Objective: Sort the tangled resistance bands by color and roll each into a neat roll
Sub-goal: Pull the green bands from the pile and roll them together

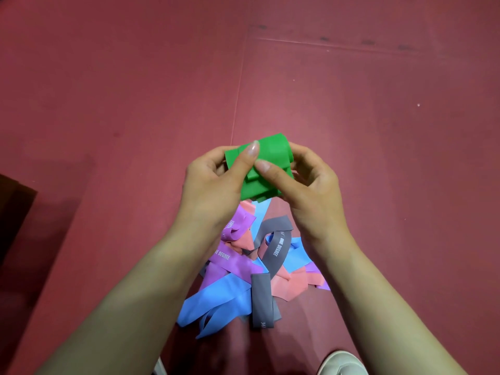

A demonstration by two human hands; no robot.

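Between both hands, raised over the dark-red padded floor mat [378, 131], we find the green flat elastic resistance band [273, 155], gathered into a loose, layered wad rather than a tight roll. Head view: the left hand [213, 182] grips its left edge, fingers behind and thumb laid across the front. The right hand [311, 180] grips the right edge likewise, thumb tip pressing the overlapped fold at centre, so the thumbs nearly meet. The wad's long axis appears to run across, hand to hand, with loose ends at its lower edge pointing toward the person. Neither hand is nearer, since both are on it. Directly below lies the tangled pile of blue, purple, coral and grey bands [243, 269], overlapping one another and unsorted. Bare mat extends beyond and to both sides, which we judge ample for setting rolls down. A dark object [13, 212] sits at the left edge, a pale shoe [341, 364] at the bottom.
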